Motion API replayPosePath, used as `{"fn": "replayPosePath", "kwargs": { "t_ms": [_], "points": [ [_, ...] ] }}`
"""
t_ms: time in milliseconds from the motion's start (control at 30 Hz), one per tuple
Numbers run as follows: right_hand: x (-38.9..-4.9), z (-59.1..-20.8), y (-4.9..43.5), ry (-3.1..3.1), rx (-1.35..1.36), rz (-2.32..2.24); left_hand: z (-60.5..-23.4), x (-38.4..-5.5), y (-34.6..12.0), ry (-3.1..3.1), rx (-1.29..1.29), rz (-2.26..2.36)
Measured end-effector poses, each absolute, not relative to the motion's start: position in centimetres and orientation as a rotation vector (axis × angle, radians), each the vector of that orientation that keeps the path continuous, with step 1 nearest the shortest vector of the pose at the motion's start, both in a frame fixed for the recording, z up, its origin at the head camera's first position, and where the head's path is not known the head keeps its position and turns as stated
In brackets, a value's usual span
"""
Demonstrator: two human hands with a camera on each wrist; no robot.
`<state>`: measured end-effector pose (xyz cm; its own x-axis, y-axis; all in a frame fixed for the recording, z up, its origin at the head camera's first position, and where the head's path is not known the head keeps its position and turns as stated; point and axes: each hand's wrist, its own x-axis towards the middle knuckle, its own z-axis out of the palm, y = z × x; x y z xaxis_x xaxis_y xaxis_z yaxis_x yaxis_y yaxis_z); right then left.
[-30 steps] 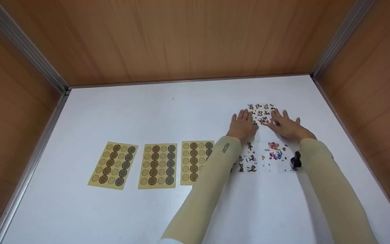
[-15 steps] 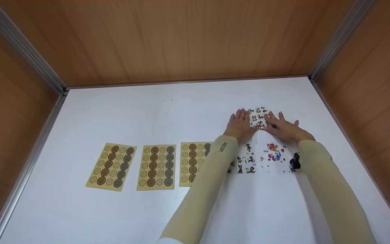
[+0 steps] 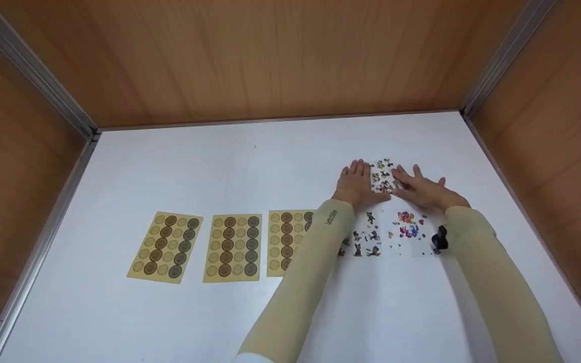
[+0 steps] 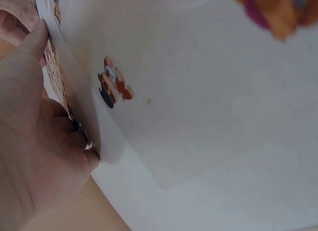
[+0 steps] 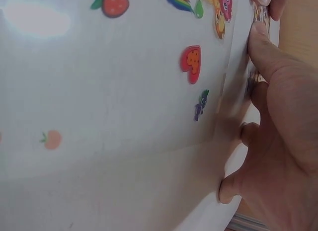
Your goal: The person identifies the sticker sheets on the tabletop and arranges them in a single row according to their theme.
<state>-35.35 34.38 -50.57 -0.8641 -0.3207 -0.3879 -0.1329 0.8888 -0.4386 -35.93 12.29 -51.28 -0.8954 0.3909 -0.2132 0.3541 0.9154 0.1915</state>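
Note:
A small sheet of cartoon stickers (image 3: 381, 175) lies at the back right of the white table, partly covered by both hands. On its left edge rests my left hand (image 3: 355, 185), fingers straight and pointing away, thumb stretched along the near edge. My right hand (image 3: 425, 190) lies over the right edge with fingers spread. The thumbs come close together at the near edge. In the left wrist view the left hand (image 4: 39, 141) is beside a clear sticker sheet (image 4: 198, 126); the right wrist view has the right hand (image 5: 283, 121) past another sheet with a heart sticker (image 5: 191, 64).
Two clear sheets, one with brown dog-like stickers (image 3: 372, 236) and one with colourful stickers (image 3: 409, 224), lie between the forearms. Three tan sheets of round stickers (image 3: 232, 247) stand in a row leftward, the nearest partly under the left sleeve (image 3: 310, 272). Wooden panels (image 3: 280, 60) enclose the table.
The cartoon sticker sheet has slid left and slightly nearer, with the right hand shifting left along with it. My left thumb has stretched out along the near edge.

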Motion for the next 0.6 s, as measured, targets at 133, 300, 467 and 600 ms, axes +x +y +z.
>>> {"fn": "replayPosePath", "kwargs": {
  "t_ms": [133,300,467,600],
  "points": [
    [-35.40,-50.66,34.42,2.600,-0.342,-0.538,-51.40,-36.08,12.37,2.829,0.563,0.226],
    [-35.45,-50.80,34.23,2.598,-0.354,-0.564,-51.44,-36.15,12.26,2.822,0.543,0.245],
    [-35.46,-50.93,34.28,2.606,-0.364,-0.582,-51.35,-36.31,12.09,2.805,0.549,0.298],
    [-35.54,-50.88,34.34,2.623,-0.350,-0.580,-51.16,-36.51,11.93,2.807,0.555,0.348]
  ]
}}
